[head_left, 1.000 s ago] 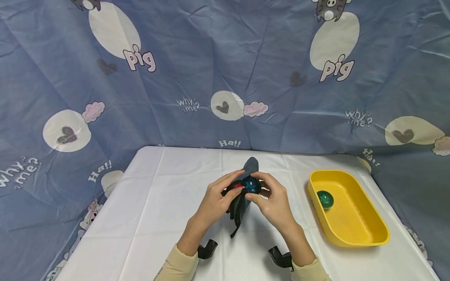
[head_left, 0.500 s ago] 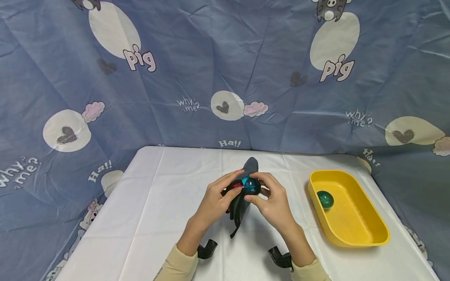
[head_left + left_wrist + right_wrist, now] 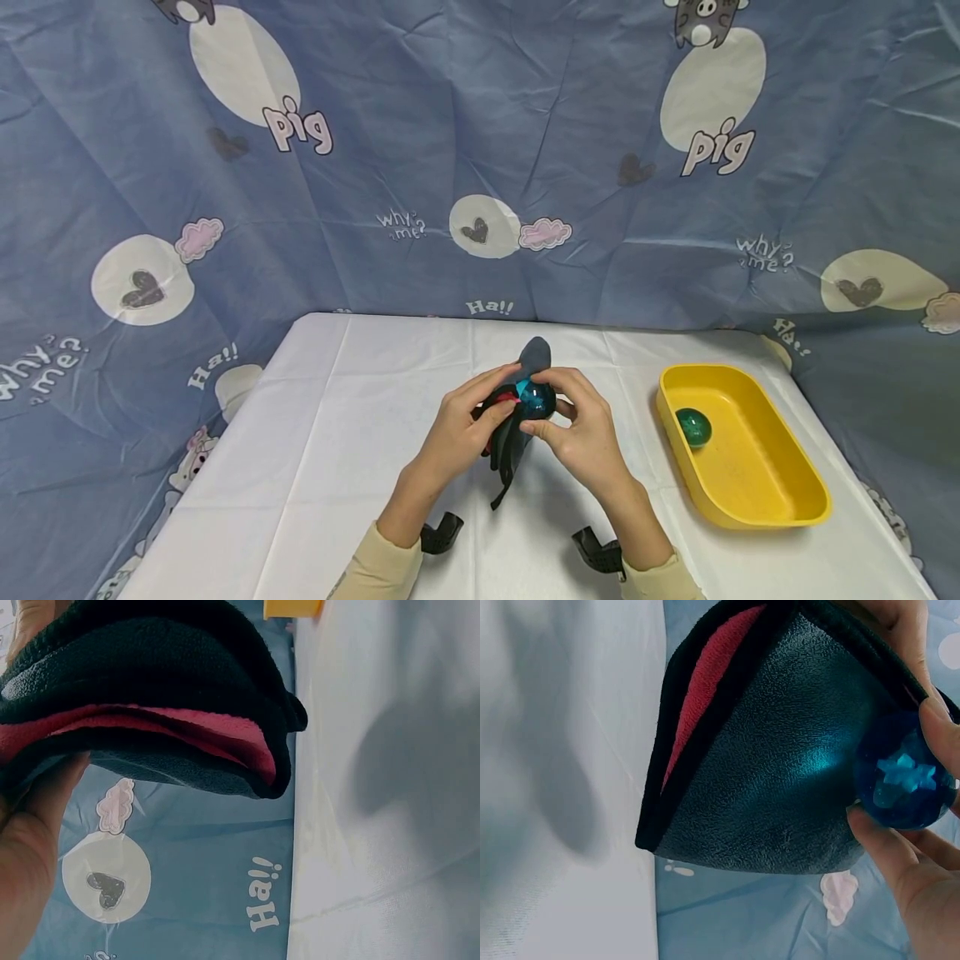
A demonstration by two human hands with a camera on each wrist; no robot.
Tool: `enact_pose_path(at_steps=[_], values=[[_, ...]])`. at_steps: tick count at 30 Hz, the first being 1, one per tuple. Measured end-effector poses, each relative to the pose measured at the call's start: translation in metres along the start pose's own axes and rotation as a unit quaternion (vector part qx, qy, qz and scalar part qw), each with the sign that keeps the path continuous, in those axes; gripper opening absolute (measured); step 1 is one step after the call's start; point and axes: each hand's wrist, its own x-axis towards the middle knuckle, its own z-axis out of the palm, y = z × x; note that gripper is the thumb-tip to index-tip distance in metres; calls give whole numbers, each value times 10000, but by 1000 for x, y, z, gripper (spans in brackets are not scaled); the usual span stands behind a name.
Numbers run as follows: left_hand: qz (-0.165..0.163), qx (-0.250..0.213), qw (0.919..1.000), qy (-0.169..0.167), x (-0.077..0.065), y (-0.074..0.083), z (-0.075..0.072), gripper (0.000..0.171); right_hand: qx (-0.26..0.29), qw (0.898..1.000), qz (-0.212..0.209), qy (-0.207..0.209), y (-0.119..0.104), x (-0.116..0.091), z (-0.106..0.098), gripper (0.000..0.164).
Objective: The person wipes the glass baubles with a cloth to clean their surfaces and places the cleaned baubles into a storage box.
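My left hand [image 3: 467, 427] grips a folded plush cloth [image 3: 536, 357], dark grey outside and pink inside with a black border. Its loose edges hang below the fingers, above the white table. With thumb and fingers, my right hand [image 3: 588, 435] holds a clear blue ball [image 3: 537, 402] against the cloth. In the right wrist view, a pale star shape shows inside the blue ball [image 3: 905, 780], and the grey cloth [image 3: 772, 765] lies right behind it. The left wrist view shows the cloth's [image 3: 150, 667] pink inner layer between its dark folds.
A yellow tray [image 3: 750, 454] stands on the right of the white table [image 3: 360, 417]. Inside it, by the left wall, lies a green ball [image 3: 693, 427]. A blue printed curtain [image 3: 420, 150] hangs behind the table. Black straps sit at both wrists.
The blue ball has shifted slightly downward in my right fingers, and more light blue shows at its upper left. My left hand, the cloth and the tray stay in place.
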Motion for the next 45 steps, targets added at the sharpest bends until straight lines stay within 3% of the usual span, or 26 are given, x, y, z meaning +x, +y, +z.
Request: enact_pose_path(at_steps=[27,35,45], values=[[18,-6,10000,-19,-1,2,0,47,9,9996,250,131,0,-1,1,57],[81,6,10000,6,0,1,0,47,-292,9984,450,164,-2,-1,2,57],[146,66,9999,23,-1,1,1,47,-55,9981,541,280,-2,-2,1,50]])
